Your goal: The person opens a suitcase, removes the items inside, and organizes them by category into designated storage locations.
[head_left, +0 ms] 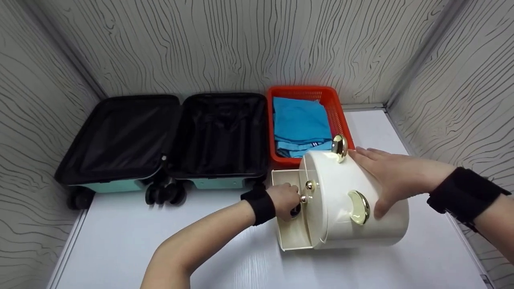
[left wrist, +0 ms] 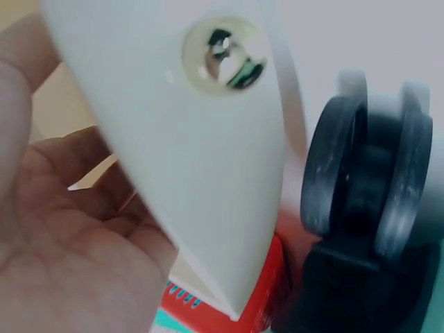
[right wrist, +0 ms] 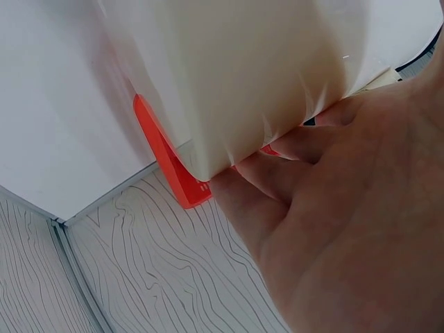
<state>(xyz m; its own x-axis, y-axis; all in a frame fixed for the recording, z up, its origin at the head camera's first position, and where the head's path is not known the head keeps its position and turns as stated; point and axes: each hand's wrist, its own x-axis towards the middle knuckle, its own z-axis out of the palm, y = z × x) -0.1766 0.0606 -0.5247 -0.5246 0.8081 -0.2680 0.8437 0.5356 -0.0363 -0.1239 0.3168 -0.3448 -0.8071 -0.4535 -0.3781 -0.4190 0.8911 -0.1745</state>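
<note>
A cream-white rounded storage box [head_left: 337,196] with gold-coloured knobs and crescent ornaments stands at centre right, a drawer [head_left: 284,239] pulled out on its left side. My left hand [head_left: 284,200] reaches into that drawer, fingers bent. A small dark object [head_left: 296,211] shows beneath its fingers, too hidden to identify. In the left wrist view the curved white drawer front [left wrist: 187,139] with its gold knob [left wrist: 225,55] covers the fingertips. My right hand [head_left: 387,176] rests with extended, spread fingers on the body of the box, nothing held in it.
Behind the box stands a red basket [head_left: 341,116] with folded blue cloth [head_left: 301,120]. An opened mint-green suitcase with a black lining [head_left: 225,140] lies at back left, its wheels [head_left: 165,193] facing me. Wood-grain-patterned panels [head_left: 225,44] surround the white table [head_left: 160,241].
</note>
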